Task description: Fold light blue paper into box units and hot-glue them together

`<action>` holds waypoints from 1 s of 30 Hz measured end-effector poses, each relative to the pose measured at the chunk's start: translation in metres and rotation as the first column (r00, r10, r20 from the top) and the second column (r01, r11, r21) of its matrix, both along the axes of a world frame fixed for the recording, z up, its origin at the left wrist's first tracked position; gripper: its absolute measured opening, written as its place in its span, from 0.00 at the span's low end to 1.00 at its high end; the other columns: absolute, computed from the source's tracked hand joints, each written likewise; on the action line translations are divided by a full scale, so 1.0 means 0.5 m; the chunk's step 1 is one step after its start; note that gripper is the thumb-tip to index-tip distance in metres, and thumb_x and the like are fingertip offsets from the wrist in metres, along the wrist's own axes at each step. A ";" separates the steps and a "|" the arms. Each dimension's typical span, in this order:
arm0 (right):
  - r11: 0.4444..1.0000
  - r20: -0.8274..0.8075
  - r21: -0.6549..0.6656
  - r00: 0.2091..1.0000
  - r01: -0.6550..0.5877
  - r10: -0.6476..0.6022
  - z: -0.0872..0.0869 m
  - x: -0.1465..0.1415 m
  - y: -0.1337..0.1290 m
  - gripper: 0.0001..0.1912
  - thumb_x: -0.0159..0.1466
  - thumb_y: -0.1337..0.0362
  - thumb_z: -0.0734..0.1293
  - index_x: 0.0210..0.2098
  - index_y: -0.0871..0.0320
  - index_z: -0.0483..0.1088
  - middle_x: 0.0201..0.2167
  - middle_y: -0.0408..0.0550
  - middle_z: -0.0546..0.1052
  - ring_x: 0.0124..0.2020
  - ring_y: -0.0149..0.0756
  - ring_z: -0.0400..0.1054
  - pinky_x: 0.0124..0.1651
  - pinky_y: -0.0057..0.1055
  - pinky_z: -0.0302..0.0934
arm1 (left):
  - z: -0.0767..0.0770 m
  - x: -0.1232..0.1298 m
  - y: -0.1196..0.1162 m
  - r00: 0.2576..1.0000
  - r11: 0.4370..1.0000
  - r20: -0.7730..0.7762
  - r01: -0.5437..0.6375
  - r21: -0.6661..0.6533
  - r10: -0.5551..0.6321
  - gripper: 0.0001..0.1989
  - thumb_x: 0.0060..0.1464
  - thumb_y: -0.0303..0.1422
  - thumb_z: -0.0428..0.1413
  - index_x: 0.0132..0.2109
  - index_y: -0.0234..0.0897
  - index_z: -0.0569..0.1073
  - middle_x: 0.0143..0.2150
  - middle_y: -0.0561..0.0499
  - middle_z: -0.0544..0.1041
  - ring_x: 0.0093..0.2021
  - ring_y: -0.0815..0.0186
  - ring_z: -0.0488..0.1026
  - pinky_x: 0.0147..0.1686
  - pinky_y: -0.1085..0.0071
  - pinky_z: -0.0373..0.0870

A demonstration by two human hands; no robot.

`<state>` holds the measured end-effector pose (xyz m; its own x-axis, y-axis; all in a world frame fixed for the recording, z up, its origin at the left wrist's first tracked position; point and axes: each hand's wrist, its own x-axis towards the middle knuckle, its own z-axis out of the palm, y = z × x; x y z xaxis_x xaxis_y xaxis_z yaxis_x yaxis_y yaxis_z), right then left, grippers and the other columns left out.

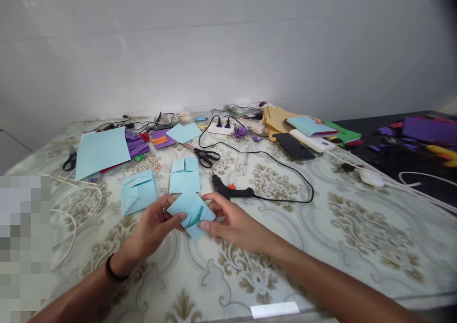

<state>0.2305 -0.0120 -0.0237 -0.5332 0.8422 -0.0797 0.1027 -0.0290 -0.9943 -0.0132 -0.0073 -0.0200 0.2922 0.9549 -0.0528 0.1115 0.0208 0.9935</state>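
Between my two hands is a folded light-blue paper, held slightly above the patterned tablecloth. My left hand pinches its left side, thumb on top. At its right side, my right hand grips the edge between thumb and fingers. Just beyond the held piece lies one folded blue paper, and another folded blue paper rests to the left. A black glue gun lies on its side close behind my right hand, its cord looping to the right.
Black scissors lie behind the folded papers. Blue sheets and purple paper strips sit at the left. A white power strip with plugs is at the back. Toward the right are a dark phone and stacked coloured paper.
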 end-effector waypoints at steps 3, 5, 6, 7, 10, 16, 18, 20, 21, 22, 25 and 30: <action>1.000 -0.001 -0.017 1.000 -0.019 0.019 -0.005 -0.004 -0.003 0.32 0.66 0.46 0.71 0.62 0.50 0.60 0.48 0.50 0.73 0.41 0.38 0.72 0.30 0.27 0.71 | -0.001 0.006 -0.009 1.000 1.000 0.019 0.021 0.016 -0.021 0.12 0.58 0.39 0.65 0.38 0.36 0.72 0.31 0.55 0.78 0.31 0.65 0.80 0.33 0.69 0.79; 1.000 -0.005 -0.020 1.000 -0.007 0.007 -0.007 -0.006 -0.004 0.30 0.67 0.47 0.71 0.61 0.51 0.61 0.49 0.51 0.72 0.41 0.37 0.71 0.30 0.27 0.72 | -0.002 0.007 -0.013 0.999 0.998 0.003 0.038 0.045 -0.039 0.11 0.60 0.39 0.64 0.39 0.36 0.73 0.34 0.54 0.78 0.33 0.65 0.80 0.35 0.69 0.80; 1.000 -0.005 -0.021 1.000 0.001 -0.001 -0.007 -0.007 -0.003 0.29 0.67 0.47 0.70 0.61 0.51 0.61 0.50 0.52 0.72 0.40 0.36 0.71 0.30 0.27 0.72 | -0.002 0.006 -0.014 0.999 0.997 -0.007 0.050 0.054 -0.049 0.11 0.61 0.39 0.63 0.40 0.36 0.74 0.35 0.53 0.78 0.34 0.64 0.80 0.36 0.68 0.81; 1.000 -0.004 -0.020 1.000 0.008 -0.008 -0.008 -0.007 -0.002 0.28 0.67 0.48 0.70 0.60 0.52 0.62 0.50 0.52 0.72 0.40 0.35 0.72 0.30 0.27 0.72 | -0.002 0.006 -0.015 0.998 0.996 -0.017 0.063 0.056 -0.062 0.10 0.62 0.39 0.62 0.41 0.36 0.74 0.36 0.52 0.79 0.36 0.64 0.80 0.37 0.68 0.81; 1.000 0.016 -0.016 1.000 0.026 -0.025 -0.008 -0.006 0.001 0.26 0.68 0.49 0.70 0.60 0.53 0.63 0.47 0.51 0.73 0.37 0.34 0.72 0.30 0.27 0.71 | -0.001 0.005 -0.018 0.993 0.993 -0.032 0.117 0.025 -0.116 0.11 0.64 0.39 0.61 0.46 0.36 0.75 0.41 0.50 0.80 0.39 0.61 0.80 0.42 0.64 0.83; 0.998 0.019 -0.026 0.998 0.058 -0.057 -0.005 -0.002 0.008 0.24 0.66 0.49 0.72 0.55 0.55 0.67 0.45 0.49 0.75 0.32 0.32 0.71 0.27 0.26 0.68 | 0.004 0.009 -0.025 0.979 0.980 0.034 0.200 -0.019 -0.200 0.15 0.66 0.40 0.58 0.53 0.35 0.74 0.47 0.46 0.80 0.45 0.59 0.79 0.49 0.60 0.82; 0.997 0.003 -0.029 0.997 0.074 -0.074 -0.004 -0.002 0.011 0.24 0.64 0.50 0.73 0.54 0.54 0.68 0.47 0.48 0.75 0.33 0.32 0.71 0.27 0.25 0.68 | 0.006 0.009 -0.026 0.975 0.977 0.067 0.212 -0.028 -0.210 0.17 0.66 0.40 0.59 0.56 0.36 0.72 0.50 0.46 0.79 0.47 0.58 0.78 0.49 0.60 0.81; 0.996 0.002 -0.029 0.997 0.082 -0.082 -0.004 -0.003 0.013 0.24 0.63 0.50 0.74 0.53 0.54 0.69 0.47 0.48 0.75 0.35 0.33 0.71 0.26 0.25 0.68 | 0.009 0.006 -0.025 0.974 0.975 0.053 0.223 -0.026 -0.221 0.17 0.65 0.41 0.59 0.56 0.38 0.72 0.49 0.47 0.79 0.47 0.59 0.77 0.48 0.62 0.80; 0.996 0.014 -0.027 0.996 0.083 -0.083 -0.004 -0.003 0.014 0.24 0.63 0.51 0.74 0.53 0.54 0.69 0.46 0.48 0.75 0.35 0.34 0.71 0.26 0.26 0.67 | 0.010 0.004 -0.024 0.973 0.973 0.024 0.228 -0.023 -0.228 0.16 0.64 0.41 0.60 0.55 0.38 0.73 0.47 0.48 0.79 0.46 0.59 0.77 0.46 0.64 0.79; 0.996 0.040 -0.014 0.996 0.085 -0.085 -0.003 -0.003 0.014 0.23 0.63 0.52 0.74 0.53 0.54 0.69 0.45 0.47 0.75 0.34 0.34 0.71 0.26 0.26 0.66 | 0.012 0.001 -0.022 0.972 0.973 -0.021 0.232 -0.021 -0.232 0.15 0.64 0.42 0.60 0.52 0.38 0.75 0.44 0.49 0.79 0.43 0.60 0.76 0.44 0.66 0.78; 0.990 0.161 0.110 0.982 0.085 -0.102 0.000 -0.005 0.012 0.18 0.63 0.59 0.74 0.51 0.54 0.72 0.41 0.46 0.77 0.34 0.34 0.70 0.32 0.28 0.65 | 0.016 -0.006 -0.016 0.961 0.982 -0.209 0.187 -0.002 -0.183 0.15 0.63 0.45 0.60 0.40 0.35 0.77 0.32 0.52 0.76 0.31 0.66 0.71 0.31 0.72 0.70; 0.967 0.254 0.249 0.960 0.052 -0.117 0.001 -0.010 0.004 0.17 0.62 0.65 0.73 0.51 0.54 0.74 0.38 0.46 0.78 0.36 0.36 0.71 0.37 0.30 0.65 | 0.009 -0.007 -0.013 0.959 0.988 -0.241 0.154 -0.008 -0.151 0.22 0.59 0.41 0.65 0.57 0.42 0.72 0.33 0.53 0.78 0.31 0.65 0.71 0.29 0.73 0.65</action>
<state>0.2253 -0.0098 -0.0232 -0.4461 0.8950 -0.0005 0.3705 0.1841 -0.9104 -0.0167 -0.0140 -0.0153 0.4145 0.9008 -0.1292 0.3480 -0.0257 0.9371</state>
